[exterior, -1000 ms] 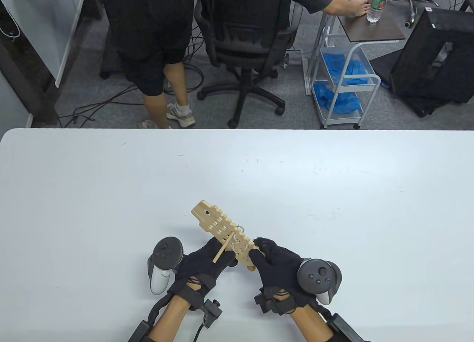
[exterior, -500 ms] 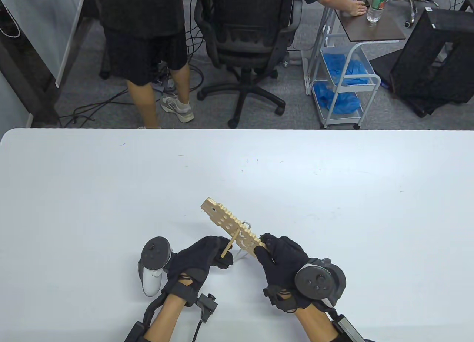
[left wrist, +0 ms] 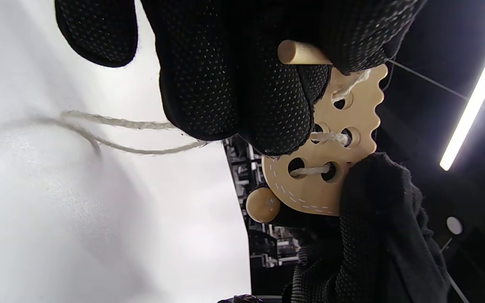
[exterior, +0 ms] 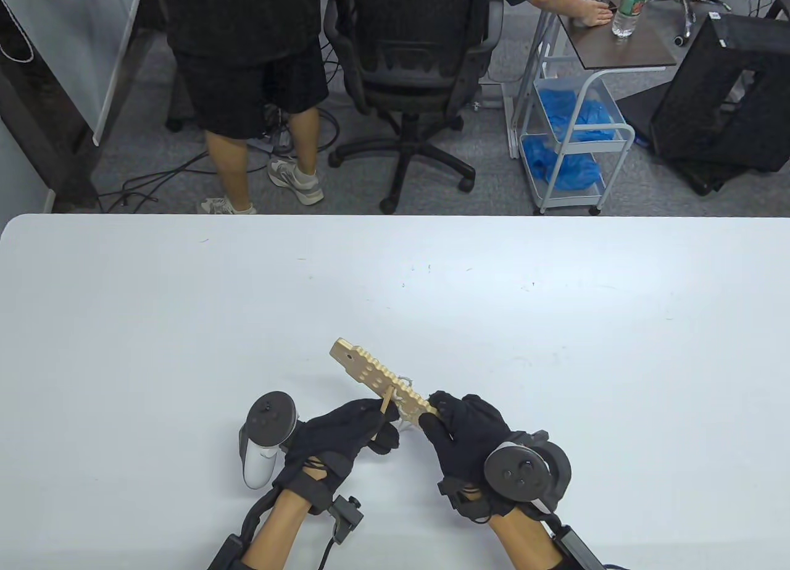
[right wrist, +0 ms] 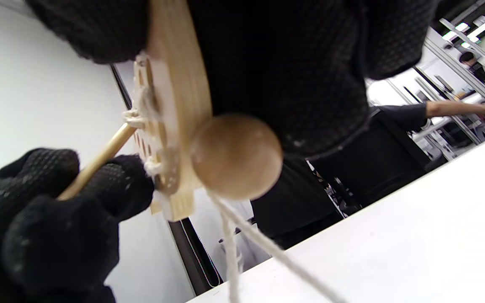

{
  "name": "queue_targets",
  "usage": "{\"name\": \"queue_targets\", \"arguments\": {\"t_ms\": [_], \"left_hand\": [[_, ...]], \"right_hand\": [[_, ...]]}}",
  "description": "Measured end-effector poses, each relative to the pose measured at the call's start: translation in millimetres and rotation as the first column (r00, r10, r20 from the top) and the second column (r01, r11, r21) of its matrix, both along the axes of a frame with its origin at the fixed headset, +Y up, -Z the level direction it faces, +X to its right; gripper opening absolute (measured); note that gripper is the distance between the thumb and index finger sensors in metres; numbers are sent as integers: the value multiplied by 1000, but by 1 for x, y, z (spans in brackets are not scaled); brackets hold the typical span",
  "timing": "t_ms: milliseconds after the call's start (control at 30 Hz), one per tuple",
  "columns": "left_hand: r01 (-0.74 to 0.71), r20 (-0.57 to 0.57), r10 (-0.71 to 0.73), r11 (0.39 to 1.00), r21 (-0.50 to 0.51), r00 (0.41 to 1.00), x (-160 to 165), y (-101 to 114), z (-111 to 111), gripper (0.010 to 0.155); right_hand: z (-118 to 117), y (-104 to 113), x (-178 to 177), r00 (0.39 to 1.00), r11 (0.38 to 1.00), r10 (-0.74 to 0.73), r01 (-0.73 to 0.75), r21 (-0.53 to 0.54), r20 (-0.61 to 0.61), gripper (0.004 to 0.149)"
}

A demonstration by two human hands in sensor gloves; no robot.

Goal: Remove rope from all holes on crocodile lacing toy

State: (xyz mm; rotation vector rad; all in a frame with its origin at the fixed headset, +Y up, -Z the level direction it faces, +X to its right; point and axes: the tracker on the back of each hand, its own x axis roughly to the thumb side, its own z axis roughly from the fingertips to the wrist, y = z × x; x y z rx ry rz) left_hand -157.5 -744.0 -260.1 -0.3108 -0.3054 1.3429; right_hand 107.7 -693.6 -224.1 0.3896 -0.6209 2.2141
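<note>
We work over a white desk (exterior: 555, 347), and the wooden crocodile lacing toy (exterior: 370, 372) is held up off it near the front edge, slanting away to the left. It is a flat, rigid plank with rows of holes and a scalloped edge; we judge it light and hard, unlikely to bend or break under a firm grip, and its smooth faces may slide a little against the glove fabric.

Our right hand (exterior: 469, 437) grips the near end of the toy, fingers wrapped over the edge, which seems the sensible place: it keeps the holes uncovered. Our left hand (exterior: 342, 431) pinches the thin wooden lacing needle (exterior: 387, 401) between fingertips, right against the toy's face. That stick is stiff and slim, so it gives a sure handle for drawing the cord through.

The rope (left wrist: 133, 134) is a pale, twisted string, soft and limp; slack loops of it trail down toward the desk, and short runs still bridge several holes in the left wrist view. It will likely snag rather than slip, so we should pull along the hole's axis.

A round wooden bead (right wrist: 236, 155) sits at the toy's near end; how it is fixed there we cannot tell for certain.
</note>
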Motion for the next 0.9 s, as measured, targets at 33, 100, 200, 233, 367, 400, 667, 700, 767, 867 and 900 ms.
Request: {"name": "queue_targets", "arguments": {"t_ms": [33,100,200,233,367,400,667,700,767,867,900], "left_hand": [[-7,2,7,1000,-1,1000,0,0,0,47],[-26,5,26,1000,3,1000,0,0,0,48],[-19,-25,20,1000,15,1000,-3,2,0,49],[-11,-41,11,1000,23,999,-5,3,0,48],[-19,-93,21,999,26,995,-13,3,-1,45],[-14,-116,17,1000,26,993,-16,3,-2,45],[-37,-261,41,999,20,965,-41,3,-5,48],[-51,-274,54,999,19,960,-44,3,-5,48],[-55,-307,59,998,23,950,-51,2,-6,51],[-53,-363,59,998,27,930,-60,2,-7,56],[-54,-374,60,998,27,925,-63,2,-7,57]], "right_hand": [[-1,-1,2,1000,999,-28,28,-19,2,45],[-5,-6,6,994,991,-112,112,-78,7,45],[-11,-15,12,974,960,-224,224,-171,18,45],[-13,-18,14,969,950,-245,245,-192,22,45],[-19,-26,21,956,922,-288,292,-255,54,45],[-21,-29,24,947,906,-314,320,-277,66,45],[-28,-40,41,881,814,-448,471,-340,150,45],[-29,-41,43,876,807,-456,482,-342,159,45],[-30,-43,48,861,787,-477,509,-348,179,45],[-31,-45,53,839,761,-503,544,-353,209,45],[-32,-46,56,831,752,-512,556,-354,218,45]]}}
